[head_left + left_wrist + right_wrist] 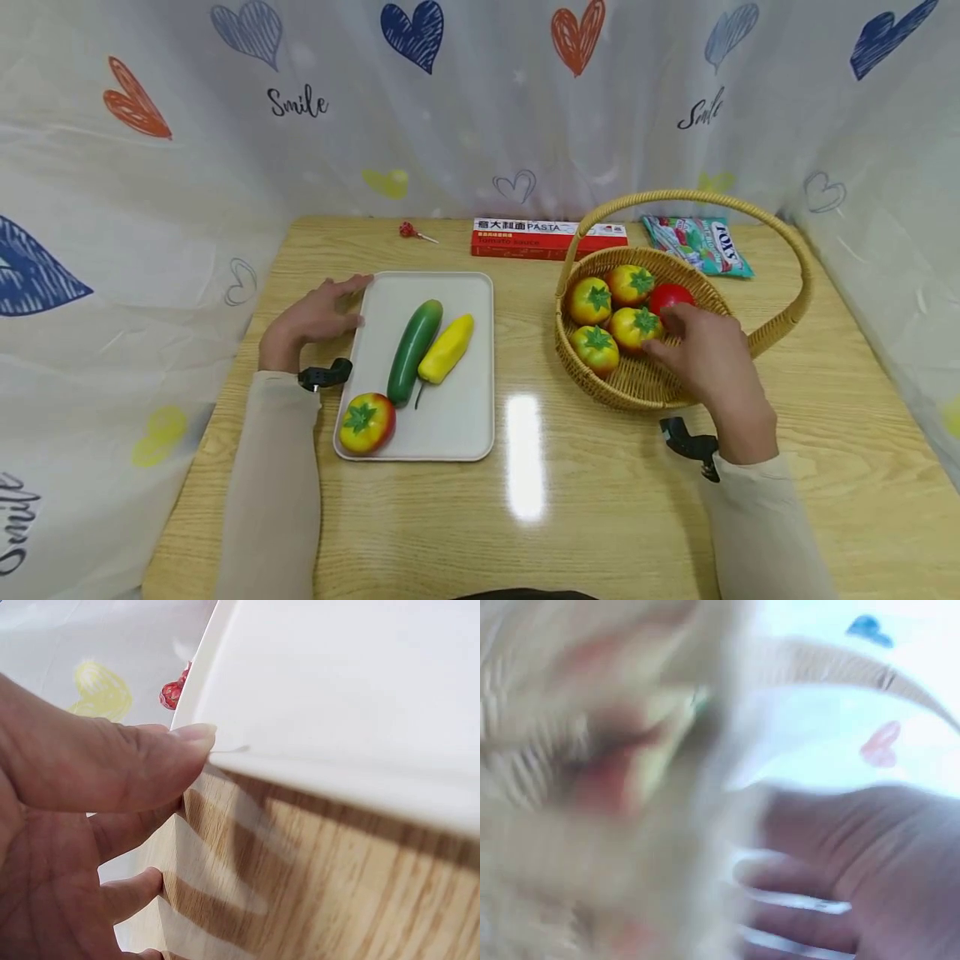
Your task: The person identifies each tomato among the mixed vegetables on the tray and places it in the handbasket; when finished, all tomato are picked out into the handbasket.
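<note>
My left hand (318, 317) is at the left edge of a white tray (472, 417), fingers spread. In the left wrist view its thumb (176, 754) touches the rim at the corner. On the tray lie a green cucumber (415, 350), a yellow pepper (447, 348) and a yellow-red fruit (367, 423) with green leaves. My right hand (708, 354) reaches over a wicker basket (600, 387), thumb and fingers apart, fingertips right at a red round fruit (670, 296). Several yellow-red fruits (636, 327) sit beside it. The right wrist view is blurred.
The basket's tall handle (693, 197) arches over its opening. At the back of the wooden table (600, 517) lie a lollipop (408, 230), a red pasta box (517, 239) and a teal candy bag (701, 244). A heart-printed curtain (480, 108) hangs behind.
</note>
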A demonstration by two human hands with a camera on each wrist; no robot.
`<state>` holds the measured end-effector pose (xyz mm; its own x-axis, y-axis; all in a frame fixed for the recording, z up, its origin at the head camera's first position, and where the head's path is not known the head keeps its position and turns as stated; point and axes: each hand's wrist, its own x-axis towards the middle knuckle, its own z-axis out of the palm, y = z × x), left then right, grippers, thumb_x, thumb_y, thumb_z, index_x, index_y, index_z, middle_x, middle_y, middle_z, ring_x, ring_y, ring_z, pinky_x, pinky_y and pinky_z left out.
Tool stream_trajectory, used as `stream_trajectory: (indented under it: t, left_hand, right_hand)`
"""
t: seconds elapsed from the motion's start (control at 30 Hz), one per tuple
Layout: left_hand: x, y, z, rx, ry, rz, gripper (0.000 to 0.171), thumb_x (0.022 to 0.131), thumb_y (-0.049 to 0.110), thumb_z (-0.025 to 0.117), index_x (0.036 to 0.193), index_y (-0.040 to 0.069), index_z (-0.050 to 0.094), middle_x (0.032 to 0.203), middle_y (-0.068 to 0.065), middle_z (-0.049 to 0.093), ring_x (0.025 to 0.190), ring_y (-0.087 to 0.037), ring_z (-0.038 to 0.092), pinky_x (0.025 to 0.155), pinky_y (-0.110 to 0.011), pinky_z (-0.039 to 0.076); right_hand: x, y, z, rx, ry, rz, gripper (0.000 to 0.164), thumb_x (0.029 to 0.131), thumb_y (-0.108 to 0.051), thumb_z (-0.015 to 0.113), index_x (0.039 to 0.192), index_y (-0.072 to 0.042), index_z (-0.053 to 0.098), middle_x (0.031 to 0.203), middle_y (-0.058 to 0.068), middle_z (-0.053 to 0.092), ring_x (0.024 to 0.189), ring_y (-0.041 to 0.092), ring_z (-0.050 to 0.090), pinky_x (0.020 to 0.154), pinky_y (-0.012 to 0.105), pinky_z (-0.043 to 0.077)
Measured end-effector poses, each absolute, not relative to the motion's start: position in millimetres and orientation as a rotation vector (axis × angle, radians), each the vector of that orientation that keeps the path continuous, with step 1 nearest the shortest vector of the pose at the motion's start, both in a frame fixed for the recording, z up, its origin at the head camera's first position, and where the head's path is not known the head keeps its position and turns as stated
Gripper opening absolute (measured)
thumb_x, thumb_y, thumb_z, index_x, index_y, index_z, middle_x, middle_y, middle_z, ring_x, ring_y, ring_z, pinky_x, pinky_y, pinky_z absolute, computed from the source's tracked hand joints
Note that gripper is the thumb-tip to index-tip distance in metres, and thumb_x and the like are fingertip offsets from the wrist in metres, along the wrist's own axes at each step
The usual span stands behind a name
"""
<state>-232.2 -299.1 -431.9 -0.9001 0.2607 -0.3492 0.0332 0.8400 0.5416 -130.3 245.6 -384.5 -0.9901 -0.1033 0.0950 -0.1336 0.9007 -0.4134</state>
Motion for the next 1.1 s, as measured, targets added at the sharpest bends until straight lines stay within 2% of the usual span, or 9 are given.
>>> stream_trajectory:
  t: [0.13, 0.23, 0.3, 0.47, 0.77, 0.83, 0.9, 1.0, 1.1]
  left_hand:
    - [-231.5, -296.0, -432.4, 0.225, 2.604, 0.757, 0.077, 0.106, 0.019, 0.065, 0.175, 0.020, 0.029, 0.181, -0.020, 0.022, 0.167, -0.058, -0.001, 0.128, -0.082, 0.010]
    - [-231.5, -295.6, -431.4, 0.223, 2.605, 0.764, 0.077, 0.107, 0.019, 0.065, 0.175, 0.019, 0.030, 0.181, -0.020, 0.023, 0.167, -0.058, -0.001, 0.129, -0.082, 0.009]
    - [-231.3, -295.6, -430.7, 0.220, 2.601, 0.766, 0.078, 0.106, 0.020, 0.066, 0.175, 0.020, 0.029, 0.181, -0.020, 0.022, 0.167, -0.058, -0.002, 0.128, -0.082, 0.010]
    - [-230.8, -294.8, -430.3, 0.200, 2.595, 0.770, 0.078, 0.106, 0.021, 0.066, 0.175, 0.022, 0.029, 0.181, -0.020, 0.022, 0.167, -0.057, -0.002, 0.128, -0.082, 0.010]
    - [-231.4, -296.8, -428.2, 0.189, 2.592, 0.767, 0.078, 0.107, 0.021, 0.066, 0.175, 0.023, 0.029, 0.181, -0.021, 0.022, 0.167, -0.056, -0.002, 0.127, -0.083, 0.010]
    - [-231.2, -296.7, -427.7, 0.197, 2.598, 0.762, 0.077, 0.107, 0.022, 0.066, 0.175, 0.022, 0.030, 0.181, -0.022, 0.023, 0.167, -0.057, -0.001, 0.127, -0.083, 0.011]
    - [-231.1, -296.7, -427.6, 0.200, 2.597, 0.770, 0.077, 0.107, 0.022, 0.066, 0.175, 0.021, 0.030, 0.181, -0.022, 0.023, 0.167, -0.057, -0.001, 0.127, -0.083, 0.011]
    - [-230.9, -296.7, -427.2, 0.210, 2.593, 0.786, 0.077, 0.106, 0.021, 0.067, 0.175, 0.020, 0.031, 0.180, -0.023, 0.024, 0.167, -0.056, -0.001, 0.128, -0.082, 0.012]
    - [-230.8, -297.0, -427.3, 0.215, 2.593, 0.792, 0.077, 0.106, 0.019, 0.067, 0.174, 0.019, 0.032, 0.180, -0.023, 0.025, 0.167, -0.057, 0.000, 0.128, -0.082, 0.013]
  right_hand:
    - [-126.1, 224.8, -377.7, 0.441, -2.854, 0.860, 0.052, 0.092, -0.029, 0.091, 0.136, -0.007, 0.077, 0.125, 0.018, 0.081, 0.106, 0.037, 0.075, 0.090, 0.049, 0.059]
    - [-126.6, 203.6, -377.1, 0.671, -2.749, 1.150, 0.054, 0.089, -0.023, 0.094, 0.139, -0.014, 0.077, 0.133, 0.008, 0.080, 0.119, 0.030, 0.076, 0.101, 0.027, 0.060]
    - [-126.0, 187.9, -379.5, 0.815, -2.686, 1.336, 0.058, 0.088, -0.018, 0.095, 0.143, -0.015, 0.075, 0.139, 0.003, 0.078, 0.128, 0.026, 0.075, 0.109, 0.020, 0.056]
    - [-124.5, 142.3, -390.0, 1.144, -2.601, 1.584, 0.066, 0.087, -0.017, 0.095, 0.148, -0.015, 0.070, 0.148, -0.001, 0.072, 0.136, 0.020, 0.070, 0.117, 0.033, 0.054]
    - [-133.8, 50.3, -423.8, 1.533, -2.544, 1.715, 0.067, 0.086, -0.028, 0.096, 0.148, -0.015, 0.071, 0.143, 0.004, 0.076, 0.133, 0.025, 0.071, 0.111, 0.051, 0.058]
    - [-136.5, 31.8, -430.4, 1.623, -2.501, 1.698, 0.068, 0.087, -0.028, 0.096, 0.148, -0.012, 0.070, 0.142, 0.006, 0.076, 0.132, 0.026, 0.071, 0.111, 0.049, 0.058]
    - [-137.8, 14.6, -434.6, 1.706, -2.471, 1.628, 0.069, 0.088, -0.028, 0.095, 0.148, -0.010, 0.069, 0.144, 0.008, 0.075, 0.132, 0.023, 0.072, 0.114, 0.038, 0.057]
    - [-137.8, -7.4, -436.5, 1.822, -2.458, 1.497, 0.068, 0.091, -0.027, 0.093, 0.151, -0.007, 0.066, 0.148, 0.007, 0.072, 0.136, 0.018, 0.069, 0.119, 0.023, 0.050]
    - [-137.1, -23.9, -437.1, 1.892, -2.512, 1.319, 0.066, 0.095, -0.026, 0.089, 0.153, -0.005, 0.063, 0.155, 0.006, 0.067, 0.145, 0.013, 0.062, 0.122, 0.018, 0.042]
